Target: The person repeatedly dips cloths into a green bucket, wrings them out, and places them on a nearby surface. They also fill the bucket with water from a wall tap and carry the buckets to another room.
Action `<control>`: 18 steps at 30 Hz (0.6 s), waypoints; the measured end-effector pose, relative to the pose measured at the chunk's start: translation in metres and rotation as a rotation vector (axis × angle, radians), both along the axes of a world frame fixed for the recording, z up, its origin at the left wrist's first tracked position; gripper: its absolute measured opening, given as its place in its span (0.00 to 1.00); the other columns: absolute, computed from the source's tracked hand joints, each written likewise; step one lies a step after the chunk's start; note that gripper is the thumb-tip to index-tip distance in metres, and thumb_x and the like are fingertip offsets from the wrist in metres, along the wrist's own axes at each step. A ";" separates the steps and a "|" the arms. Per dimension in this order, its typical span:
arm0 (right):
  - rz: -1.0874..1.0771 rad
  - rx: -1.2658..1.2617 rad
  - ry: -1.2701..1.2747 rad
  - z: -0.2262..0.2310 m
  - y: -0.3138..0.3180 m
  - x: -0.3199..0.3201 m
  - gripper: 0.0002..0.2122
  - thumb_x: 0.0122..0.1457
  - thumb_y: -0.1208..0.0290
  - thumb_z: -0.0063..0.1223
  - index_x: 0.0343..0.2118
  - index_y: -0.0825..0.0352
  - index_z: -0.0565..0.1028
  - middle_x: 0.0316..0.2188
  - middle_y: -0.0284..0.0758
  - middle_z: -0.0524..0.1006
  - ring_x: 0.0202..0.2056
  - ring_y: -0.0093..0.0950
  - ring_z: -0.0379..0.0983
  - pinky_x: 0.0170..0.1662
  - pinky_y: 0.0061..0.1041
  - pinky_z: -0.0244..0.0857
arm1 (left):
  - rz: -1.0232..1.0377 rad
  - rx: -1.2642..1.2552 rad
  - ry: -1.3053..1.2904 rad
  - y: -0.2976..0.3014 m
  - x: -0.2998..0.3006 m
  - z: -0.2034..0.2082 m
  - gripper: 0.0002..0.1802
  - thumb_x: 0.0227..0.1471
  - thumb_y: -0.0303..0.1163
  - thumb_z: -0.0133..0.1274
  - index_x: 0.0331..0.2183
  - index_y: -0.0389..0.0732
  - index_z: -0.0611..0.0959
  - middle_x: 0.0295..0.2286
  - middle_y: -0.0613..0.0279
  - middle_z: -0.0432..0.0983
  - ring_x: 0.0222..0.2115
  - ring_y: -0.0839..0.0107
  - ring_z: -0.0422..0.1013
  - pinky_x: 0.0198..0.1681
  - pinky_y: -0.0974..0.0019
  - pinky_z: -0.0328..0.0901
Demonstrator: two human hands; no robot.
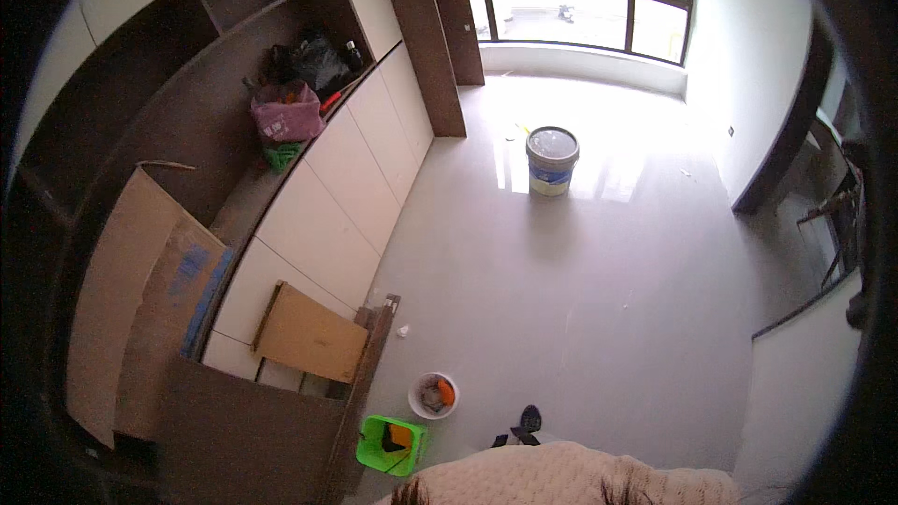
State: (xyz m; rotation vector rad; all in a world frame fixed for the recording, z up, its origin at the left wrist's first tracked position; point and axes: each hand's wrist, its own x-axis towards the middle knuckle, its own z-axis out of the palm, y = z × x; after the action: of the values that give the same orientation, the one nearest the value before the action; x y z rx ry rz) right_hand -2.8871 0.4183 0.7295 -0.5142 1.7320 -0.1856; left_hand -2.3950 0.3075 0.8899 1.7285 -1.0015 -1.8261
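Note:
Neither of my hands shows in the head view; only my cream textured garment point(561, 472) and a dark shoe point(531, 418) appear at the lower edge. Just left of my feet stands a bright green bin point(372, 454) with something orange and black inside. Beside it is a white bucket point(414, 396) holding an orange item and a greyish lump I cannot make out. Farther off, a large lidded paint-type pail point(552, 161) stands upright on the shiny floor.
Along the left runs a cabinet point(327, 168) with dark shelves, a pink bag point(288, 117), a black plastic bag point(318, 64) and cardboard point(122, 290). A tan board point(313, 329) leans near dark planks point(369, 355). A window point(561, 14) lies ahead; a dark-framed doorway point(781, 154) is at right.

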 end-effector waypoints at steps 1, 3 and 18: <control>0.012 -0.036 0.005 0.005 -0.028 -0.013 0.28 0.50 0.53 0.51 0.48 0.65 0.56 0.42 0.40 0.64 0.43 0.35 0.63 0.40 0.34 0.62 | 0.011 0.001 0.002 -0.011 -0.007 0.000 0.36 0.47 0.50 0.51 0.52 0.42 0.61 0.51 0.56 0.54 0.50 0.60 0.51 0.51 0.55 0.52; 0.032 -0.115 0.014 0.017 -0.087 -0.035 0.27 0.50 0.53 0.51 0.48 0.65 0.57 0.42 0.39 0.65 0.43 0.35 0.63 0.40 0.34 0.62 | 0.031 0.005 0.009 -0.034 -0.020 0.001 0.35 0.47 0.50 0.51 0.52 0.41 0.62 0.50 0.56 0.54 0.50 0.61 0.52 0.51 0.55 0.53; 0.145 -0.153 -0.031 0.013 -0.443 -0.042 0.21 0.52 0.56 0.48 0.44 0.65 0.63 0.37 0.36 0.68 0.38 0.32 0.66 0.37 0.32 0.64 | -0.048 0.060 0.167 -0.334 -0.037 -0.061 0.30 0.49 0.46 0.50 0.50 0.40 0.66 0.48 0.57 0.60 0.47 0.63 0.58 0.48 0.58 0.57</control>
State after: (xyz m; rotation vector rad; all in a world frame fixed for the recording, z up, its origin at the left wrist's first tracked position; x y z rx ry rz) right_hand -2.9294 -0.0251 0.7428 -0.7431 1.6503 -0.2221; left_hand -2.4324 -0.0268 0.8292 1.5668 -0.9370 -2.0124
